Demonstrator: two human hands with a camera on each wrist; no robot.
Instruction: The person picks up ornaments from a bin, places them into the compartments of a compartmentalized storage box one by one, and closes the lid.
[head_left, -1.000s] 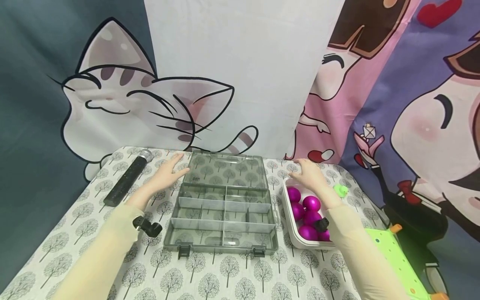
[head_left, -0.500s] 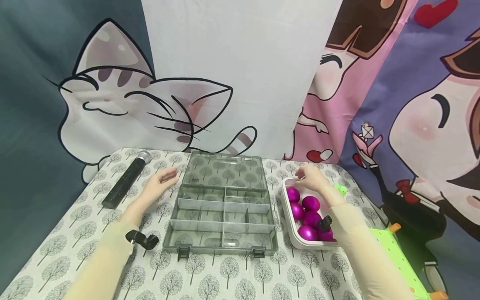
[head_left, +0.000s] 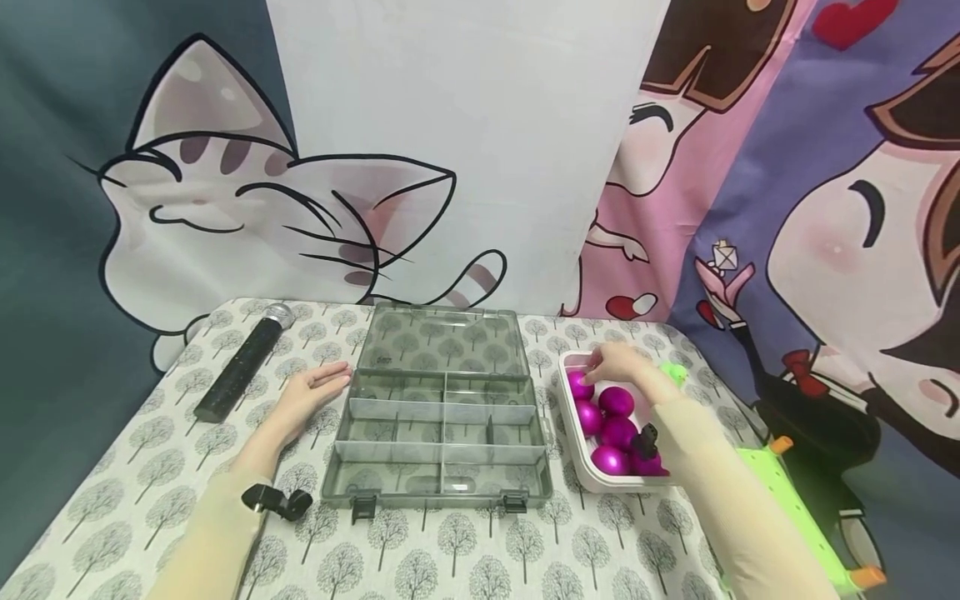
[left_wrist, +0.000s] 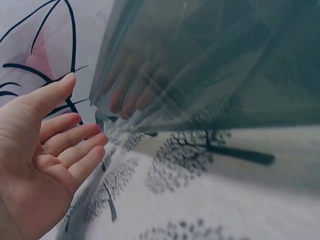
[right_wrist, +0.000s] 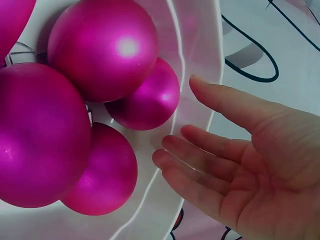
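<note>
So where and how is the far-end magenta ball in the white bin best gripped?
Probably pinched by its upper sides, with the right hand coming from above: the magenta ball is round, the white bin is open-topped, and its wall and the next ball sit close.

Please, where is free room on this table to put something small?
Bare tablecloth lies on the near side of the open box, and between the microphone and left hand. The box's compartments look empty. Crowded: the white bin, holding magenta balls, the right hand over its far end.
</note>
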